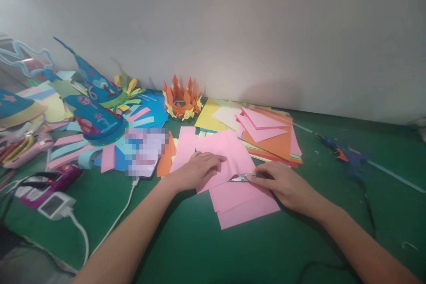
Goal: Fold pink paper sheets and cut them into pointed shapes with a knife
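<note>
My left hand (197, 169) rests on a pink paper sheet (229, 151), fingers curled over its lower edge and gripping it. My right hand (282, 184) is closed on a small metal-bladed cutting tool (241, 178), probably scissors, whose tip meets the edge of that pink sheet. More pink sheets (244, 204) lie flat underneath on the green table (206, 248).
A stack of orange, pink and yellow paper (269, 135) lies behind my hands. An orange paper crown (182, 97) stands by the wall. Blue paper hats and strips (96, 111) fill the left. A blue glue gun (346, 155) lies right. A phone (146, 153), charger and cables lie left.
</note>
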Motion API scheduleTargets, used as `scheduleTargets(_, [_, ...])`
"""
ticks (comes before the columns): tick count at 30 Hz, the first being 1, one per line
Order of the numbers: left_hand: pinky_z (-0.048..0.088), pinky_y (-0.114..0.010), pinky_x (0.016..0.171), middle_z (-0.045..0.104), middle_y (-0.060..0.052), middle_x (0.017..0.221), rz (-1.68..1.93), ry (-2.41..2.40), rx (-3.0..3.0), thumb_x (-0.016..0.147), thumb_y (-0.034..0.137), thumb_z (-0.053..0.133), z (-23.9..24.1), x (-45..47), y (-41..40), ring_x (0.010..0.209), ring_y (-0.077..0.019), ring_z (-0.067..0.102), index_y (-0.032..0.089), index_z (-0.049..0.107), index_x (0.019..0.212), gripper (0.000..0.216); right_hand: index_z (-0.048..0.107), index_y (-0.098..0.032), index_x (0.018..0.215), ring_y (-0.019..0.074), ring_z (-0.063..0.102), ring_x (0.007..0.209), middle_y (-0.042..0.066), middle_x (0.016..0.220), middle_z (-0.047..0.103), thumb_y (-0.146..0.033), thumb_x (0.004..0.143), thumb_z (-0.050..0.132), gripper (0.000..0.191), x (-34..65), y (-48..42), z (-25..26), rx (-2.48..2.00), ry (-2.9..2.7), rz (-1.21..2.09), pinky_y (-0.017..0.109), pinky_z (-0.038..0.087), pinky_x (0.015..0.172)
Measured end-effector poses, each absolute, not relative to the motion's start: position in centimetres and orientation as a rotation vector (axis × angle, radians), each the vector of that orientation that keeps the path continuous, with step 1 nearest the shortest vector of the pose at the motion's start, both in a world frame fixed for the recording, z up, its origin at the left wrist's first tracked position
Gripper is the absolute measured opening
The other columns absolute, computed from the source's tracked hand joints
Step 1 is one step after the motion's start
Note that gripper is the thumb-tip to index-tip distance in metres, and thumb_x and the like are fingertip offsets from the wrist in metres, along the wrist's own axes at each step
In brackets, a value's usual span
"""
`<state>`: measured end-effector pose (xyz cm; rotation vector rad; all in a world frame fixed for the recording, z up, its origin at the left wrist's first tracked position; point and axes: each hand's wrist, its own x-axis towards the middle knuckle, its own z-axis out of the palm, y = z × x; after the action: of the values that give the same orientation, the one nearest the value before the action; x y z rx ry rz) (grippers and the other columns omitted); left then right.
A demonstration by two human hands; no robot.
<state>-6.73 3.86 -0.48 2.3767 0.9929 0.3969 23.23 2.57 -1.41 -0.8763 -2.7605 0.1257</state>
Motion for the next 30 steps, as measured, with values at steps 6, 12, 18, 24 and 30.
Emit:
scheduleTargets(6, [0.029,-0.039,0.104,0.053,0.0,0.136,0.41,0.983,2.382,0.093,0.019,0.044,-0.5,-6.8,3.9,0.124,-0.0187,0.046,0.024,0.055,0.093,0.012,0.056,-0.038,0.127,0.0202,0.057,0.092,0.007,0.106,0.062,-0.017,0.094,0.041,0.041,22.9,2.3,-1.4,-0.909,-2.72,0.148,0.036,0.046,0.076])
scheduleTargets(12, [0.029,-0.039,0.104,0.053,0.0,0.136,0.42,0.976,2.372,0.093,0.019,0.045,-0.6,-6.7,4.0,0.123,-0.0179,0.047,0.024,0.056,0.092,0.012,0.06,-0.037,0.121,0.0198,0.058,0.089,0.006,0.102,0.064,-0.021,0.095,0.042,0.035,22.2,2.1,-0.8,-0.955,-2.697,0.238,0.035,0.047,0.075])
scheduleTargets(18, [0.029,-0.038,0.103,0.053,0.0,0.136,0.42,0.966,2.376,0.093,0.02,0.045,-0.7,-6.8,4.1,0.124,-0.0178,0.046,0.023,0.056,0.091,0.012,0.058,-0.034,0.125,0.0201,0.055,0.089,0.008,0.103,0.062,-0.017,0.094,0.043,0.038,22.0,2.2,-0.9,-0.91,-2.739,0.173,0.036,0.045,0.076])
scheduleTargets(24, [0.029,-0.037,0.102,0.054,0.001,0.136,0.434,0.961,2.38,0.094,0.02,0.045,-0.7,-6.8,4.0,0.123,-0.0165,0.047,0.023,0.054,0.088,0.011,0.06,-0.032,0.121,0.0192,0.054,0.088,0.008,0.1,0.061,-0.018,0.095,0.04,0.036,21.7,2.1,-0.7,-0.915,-2.755,0.205,0.035,0.044,0.075])
scheduleTargets(30, [0.029,-0.038,0.102,0.054,0.0,0.136,0.444,0.955,2.373,0.094,0.019,0.044,-0.7,-6.8,4.1,0.123,-0.0175,0.048,0.023,0.053,0.088,0.011,0.059,-0.032,0.123,0.018,0.053,0.083,0.008,0.098,0.06,-0.019,0.095,0.043,0.035,21.4,1.9,-0.6,-0.88,-2.774,0.177,0.033,0.042,0.071])
